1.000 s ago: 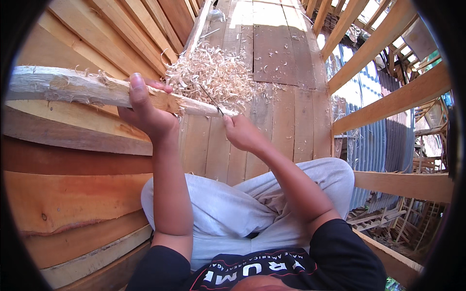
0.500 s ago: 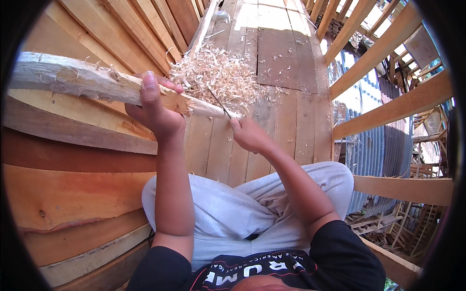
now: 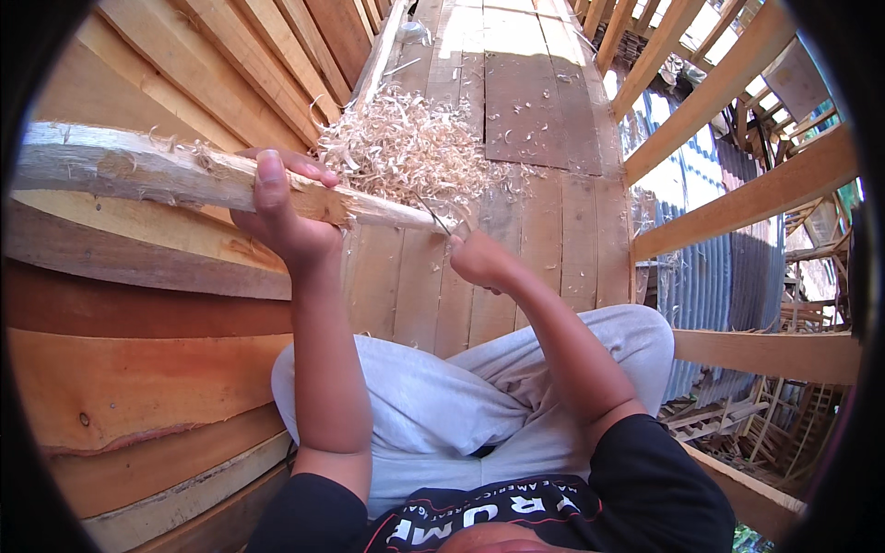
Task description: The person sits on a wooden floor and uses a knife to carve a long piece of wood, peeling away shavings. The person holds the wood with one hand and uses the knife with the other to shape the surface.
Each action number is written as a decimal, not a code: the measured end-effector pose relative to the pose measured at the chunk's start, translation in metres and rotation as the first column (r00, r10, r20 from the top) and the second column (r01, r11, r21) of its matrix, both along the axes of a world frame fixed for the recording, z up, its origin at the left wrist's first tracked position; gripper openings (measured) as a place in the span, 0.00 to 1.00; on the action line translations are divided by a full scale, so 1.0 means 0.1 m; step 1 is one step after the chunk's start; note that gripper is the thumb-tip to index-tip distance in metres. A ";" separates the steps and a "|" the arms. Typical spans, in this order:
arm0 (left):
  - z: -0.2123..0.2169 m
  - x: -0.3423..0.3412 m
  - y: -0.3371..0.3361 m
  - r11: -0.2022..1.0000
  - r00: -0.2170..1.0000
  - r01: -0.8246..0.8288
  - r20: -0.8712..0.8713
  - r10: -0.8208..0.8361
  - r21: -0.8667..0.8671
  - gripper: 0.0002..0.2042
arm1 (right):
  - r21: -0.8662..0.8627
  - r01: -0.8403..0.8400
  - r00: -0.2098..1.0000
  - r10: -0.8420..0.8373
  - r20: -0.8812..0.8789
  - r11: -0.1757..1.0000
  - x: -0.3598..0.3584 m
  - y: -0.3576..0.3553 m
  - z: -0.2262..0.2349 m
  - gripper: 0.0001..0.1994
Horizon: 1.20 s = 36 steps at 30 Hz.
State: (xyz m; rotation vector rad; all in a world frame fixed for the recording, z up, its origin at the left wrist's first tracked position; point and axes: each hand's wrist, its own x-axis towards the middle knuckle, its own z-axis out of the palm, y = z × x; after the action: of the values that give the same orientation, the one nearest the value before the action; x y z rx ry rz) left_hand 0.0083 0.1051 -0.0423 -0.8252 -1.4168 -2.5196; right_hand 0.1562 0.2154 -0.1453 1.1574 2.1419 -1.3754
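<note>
A long pale wooden pole [image 3: 129, 170] reaches in from the left and narrows to a whittled tip on the right. My left hand [image 3: 286, 207] grips it near the middle, thumb over the top and fingers behind. My right hand [image 3: 481, 259] is closed around a knife, whose handle is hidden in the fist. The thin dark knife blade [image 3: 435, 216] lies slantwise across the pole's narrow end.
A heap of curled wood shavings [image 3: 406, 143] covers the plank floor [image 3: 461, 295] beyond the pole. Stacked boards [image 3: 138, 378] line the left side. A wooden railing [image 3: 756, 210] runs along the right, with corrugated metal sheets [image 3: 705, 276] outside it. My crossed legs [image 3: 415, 382] are close below.
The pole and my left hand have shifted slightly left and down. My right hand and the knife have slid a little to the right, toward the pole's tip.
</note>
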 end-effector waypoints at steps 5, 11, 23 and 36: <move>-0.01 0.02 -0.08 1.000 0.999 0.031 0.008 -0.031 -0.005 0.14 | -0.010 -0.153 0.988 0.153 -0.016 0.988 -0.02 0.07 0.22 0.26; -0.03 -0.12 -0.02 0.999 0.995 -0.020 0.093 0.023 -0.031 0.14 | -0.074 -0.047 0.989 0.036 -0.144 0.996 -0.09 0.11 -0.03 0.25; -0.06 0.20 -0.04 0.972 0.969 0.233 -0.087 -0.231 0.016 0.13 | -0.057 -0.136 0.985 0.129 -0.117 0.989 -0.08 0.13 0.25 0.23; -0.08 0.17 -0.09 0.880 0.868 0.473 -0.188 -0.460 0.030 0.16 | 0.045 -0.103 0.975 0.109 -0.192 0.994 0.22 -0.05 0.18 0.28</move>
State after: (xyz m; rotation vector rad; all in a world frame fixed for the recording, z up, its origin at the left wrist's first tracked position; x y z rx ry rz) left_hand 0.0249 0.0964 -0.0499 -1.4928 -1.1660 -2.7173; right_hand 0.1787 0.2102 -0.1275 0.9394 2.3338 -1.4612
